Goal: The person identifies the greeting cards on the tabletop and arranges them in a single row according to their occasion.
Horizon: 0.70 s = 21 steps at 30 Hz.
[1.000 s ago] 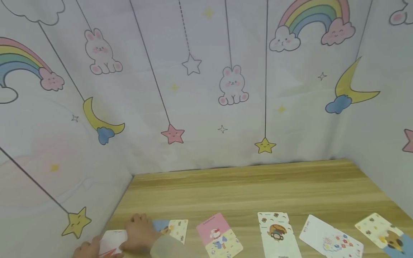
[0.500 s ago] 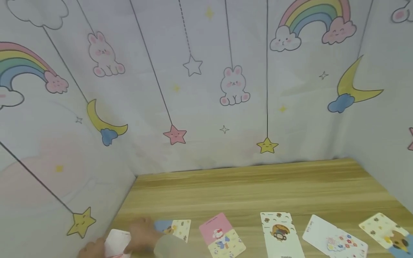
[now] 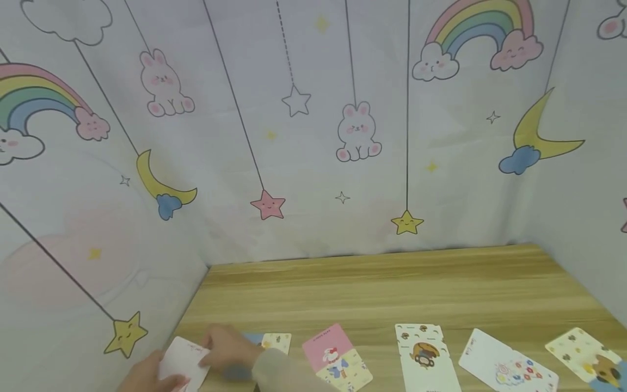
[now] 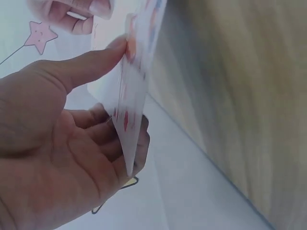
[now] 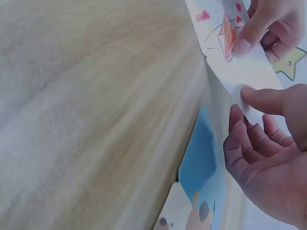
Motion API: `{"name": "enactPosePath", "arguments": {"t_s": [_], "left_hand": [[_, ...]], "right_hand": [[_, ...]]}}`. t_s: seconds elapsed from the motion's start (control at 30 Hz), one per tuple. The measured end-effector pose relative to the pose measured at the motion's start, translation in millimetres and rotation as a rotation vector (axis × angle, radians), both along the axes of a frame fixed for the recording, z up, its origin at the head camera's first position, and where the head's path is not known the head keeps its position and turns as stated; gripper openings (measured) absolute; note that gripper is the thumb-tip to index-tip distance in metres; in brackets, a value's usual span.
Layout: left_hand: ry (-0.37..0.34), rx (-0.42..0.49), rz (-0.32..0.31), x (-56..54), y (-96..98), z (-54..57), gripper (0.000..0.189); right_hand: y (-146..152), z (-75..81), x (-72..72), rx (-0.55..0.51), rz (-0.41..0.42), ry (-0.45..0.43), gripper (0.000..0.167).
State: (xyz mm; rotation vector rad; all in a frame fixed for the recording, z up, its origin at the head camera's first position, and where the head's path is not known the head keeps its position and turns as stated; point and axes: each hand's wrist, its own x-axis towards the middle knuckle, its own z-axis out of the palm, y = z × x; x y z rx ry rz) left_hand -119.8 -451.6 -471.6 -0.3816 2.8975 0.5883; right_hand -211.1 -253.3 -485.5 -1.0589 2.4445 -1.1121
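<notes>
A white card (image 3: 182, 360) with red and orange drawings is held above the table at the front left. The left hand (image 3: 144, 374) grips its left side; in the left wrist view the thumb lies on the printed face and the fingers are behind. My right hand (image 3: 230, 347) pinches the other end, with thumb and fingertips on the card's edge in the right wrist view. Below the right hand lies a blue and cream card with a dog (image 5: 199, 153), partly hidden by the hand in the head view.
To the right lie a pink and yellow card (image 3: 337, 356), a monkey card (image 3: 426, 356), a white flower card (image 3: 509, 362) and a cream dog card (image 3: 588, 354). They rest on a wooden table (image 3: 372, 288), with a patterned cloth wall (image 3: 313, 234) behind.
The white card now shows more fully and tilts more. My right hand has shifted right to its upper right edge. The head view has turned slightly left. The other cards stay put.
</notes>
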Motion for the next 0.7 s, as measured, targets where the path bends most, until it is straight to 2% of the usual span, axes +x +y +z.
{"name": "enactPosePath", "arguments": {"t_s": [0.13,0.2,0.27,0.37,0.53,0.63,0.7], "left_hand": [[0.055,0.069,-0.031,0.4,8.4,15.4,0.038],[0.052,0.110,-0.008,-1.0,13.6,23.1,0.033],[0.046,0.152,0.010,-2.8,17.0,29.0,0.036],[0.053,0.197,0.038,-6.0,20.7,34.9,0.050],[0.089,0.220,0.041,-12.3,27.9,41.0,0.065],[0.120,0.201,0.037,-17.1,36.2,45.8,0.067],[0.163,0.204,0.027,-19.9,41.7,48.1,0.061]], "right_hand": [[11.2,7.6,-2.7,-0.085,-0.043,-0.152,0.021],[17.2,13.0,-4.3,-0.131,-0.075,-0.230,0.020],[23.4,17.6,-5.8,-0.164,-0.108,-0.285,0.019],[31.4,20.3,-11.7,-0.202,-0.130,-0.299,0.019],[46.1,16.6,-18.4,-0.264,-0.143,-0.339,0.019],[56.4,13.2,-19.3,-0.322,-0.136,-0.413,0.019],[62.6,11.2,-19.3,-0.364,-0.123,-0.473,0.020]]}}
